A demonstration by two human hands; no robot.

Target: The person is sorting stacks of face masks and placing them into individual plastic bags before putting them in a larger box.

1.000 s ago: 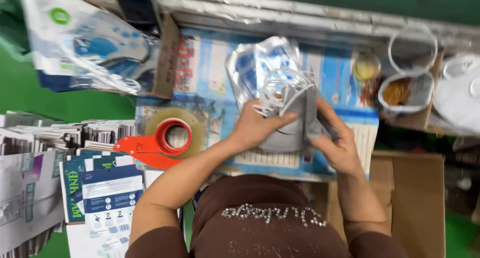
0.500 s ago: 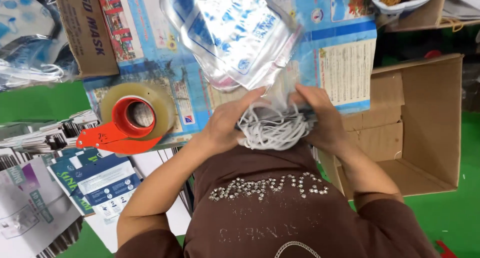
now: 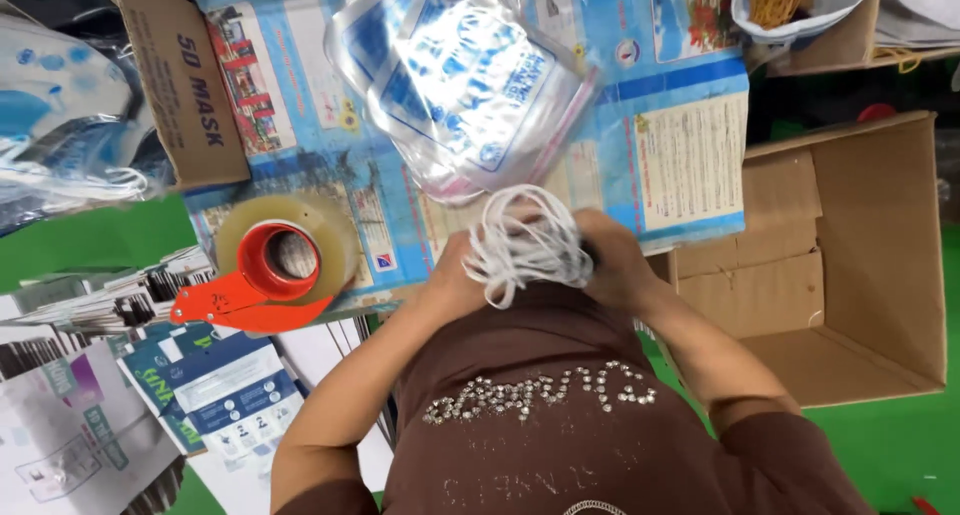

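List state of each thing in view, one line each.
Left hand: closed on the bundle of white loops.
Right hand: gripping the same bundle.
Clear printed bags: lying flat in a stack.
Tape dispenser: lying on its side, untouched.
Cardboard box: open, looks empty.

- Both hands meet close to the chest: the left hand (image 3: 452,275) and right hand (image 3: 612,260) clasp a bundle of white elastic loops (image 3: 528,243) between them.
- Just beyond, a stack of clear printed plastic bags (image 3: 462,75) lies on the blue-papered surface (image 3: 690,105).
- A red tape dispenser (image 3: 272,275) sits to the left; an open cardboard box (image 3: 850,265) stands to the right.
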